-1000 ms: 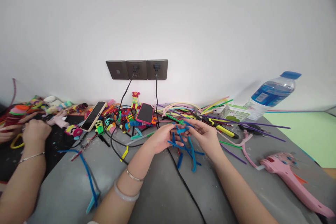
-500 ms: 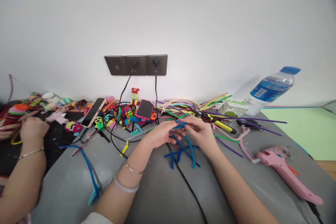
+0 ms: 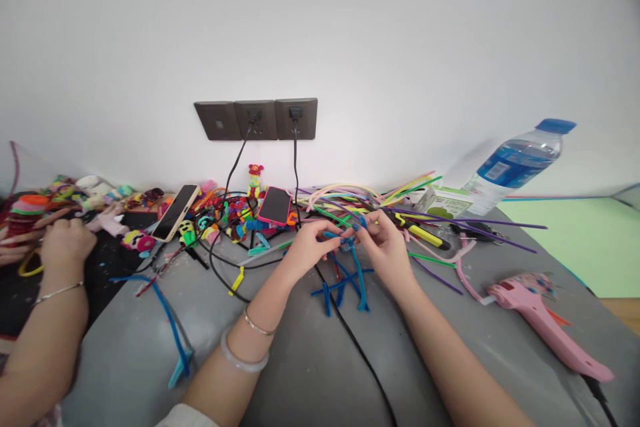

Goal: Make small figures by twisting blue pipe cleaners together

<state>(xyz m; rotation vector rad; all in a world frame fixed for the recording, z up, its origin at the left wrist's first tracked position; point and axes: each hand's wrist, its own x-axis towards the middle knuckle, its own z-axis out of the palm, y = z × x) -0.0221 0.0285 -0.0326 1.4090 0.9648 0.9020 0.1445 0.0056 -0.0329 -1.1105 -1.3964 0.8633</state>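
Note:
Blue pipe cleaner (image 3: 360, 273) is pinched between both of my hands above the middle of the grey table, its strands hanging below them. My left hand (image 3: 309, 250) closes thumb and fingertips on its left side. At its right side, my right hand (image 3: 389, 250) pinches with thumb and forefinger; a short blue end sticks up there. My fingers partly cover the shape between them. Just beneath, more short blue pipe cleaner pieces (image 3: 327, 299) lie near a black cable. One long bent blue pipe cleaner (image 3: 170, 317) rests on the table to the left of my forearm.
A pink glue gun (image 3: 547, 327) lies at the right, below a tilted water bottle (image 3: 520, 160). Loose pipe cleaners (image 3: 350, 195), yellow-handled pliers (image 3: 425, 235) and two phones (image 3: 275, 205) line the wall. Another person's hand (image 3: 67, 247) works at the left. Black cables (image 3: 357, 347) cross the table.
My hands have moved slightly apart, showing more of the blue pipe cleaner between them. My right hand has turned, and a blue end now points up from its fingers.

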